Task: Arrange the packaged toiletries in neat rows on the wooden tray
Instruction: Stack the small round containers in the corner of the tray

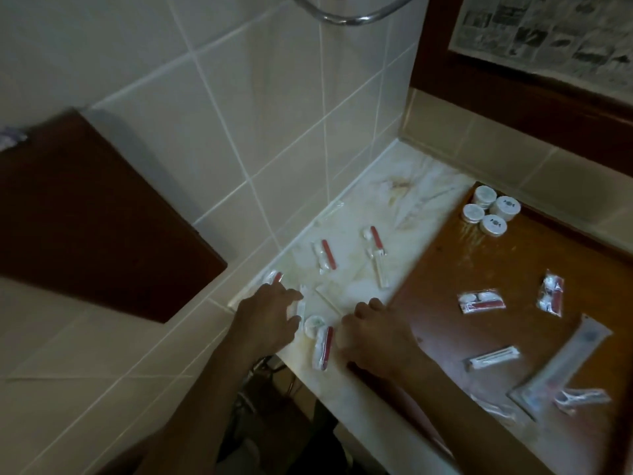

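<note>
On the counter [346, 286], lower centre | left hand [270, 315] open over white packet [300, 305] | right hand [371, 332] curled, grip unclear | wooden tray [513, 269] right.

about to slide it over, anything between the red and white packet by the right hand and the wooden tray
Only the right hand itself: it rests on the counter between the red and white packet and the wooden tray edge. No other item lies in that gap.

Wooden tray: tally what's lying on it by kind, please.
Round white capped containers: 4
Red-and-white sachets: 2
White stick packet: 1
Long clear pouch: 1
Small clear packets at the near edge, blurred: about 2
Total on the wooden tray: about 10
</note>
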